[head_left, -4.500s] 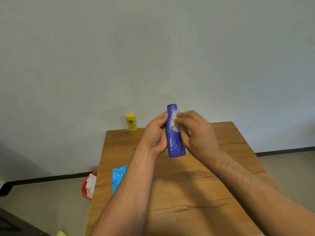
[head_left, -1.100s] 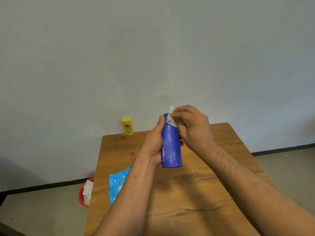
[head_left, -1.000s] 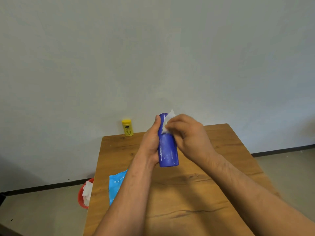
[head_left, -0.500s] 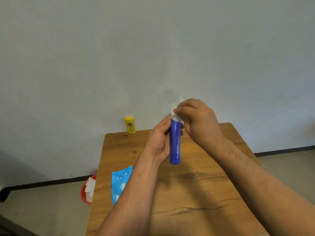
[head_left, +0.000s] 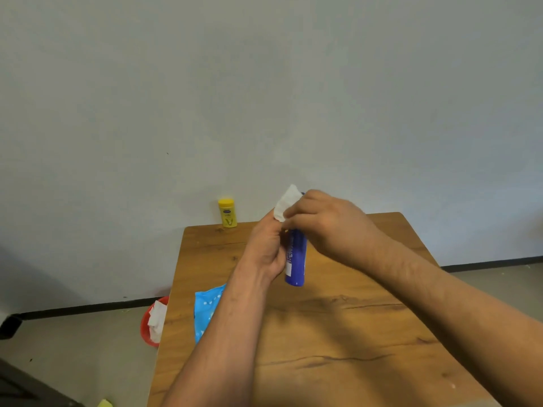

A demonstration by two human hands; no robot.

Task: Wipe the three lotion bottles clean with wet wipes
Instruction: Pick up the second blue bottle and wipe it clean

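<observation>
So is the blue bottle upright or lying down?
Roughly upright, off the table: left hand grips the bottle, right hand holds the wipe on its top.

Bottles: two, blue bottle (head_left: pixel 296 259), yellow bottle (head_left: pixel 227 213). One wipe (head_left: pixel 286 202), one wipes pack (head_left: pixel 207 311), one bin (head_left: pixel 144 333).

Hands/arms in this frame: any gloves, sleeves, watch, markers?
Left hand and right hand wear no gloves. Left forearm and right forearm are uncovered down to the frame edge, so no sleeve shows. No watch, band, cable or marker on either wrist. Rings: fingers too small to tell.
</observation>
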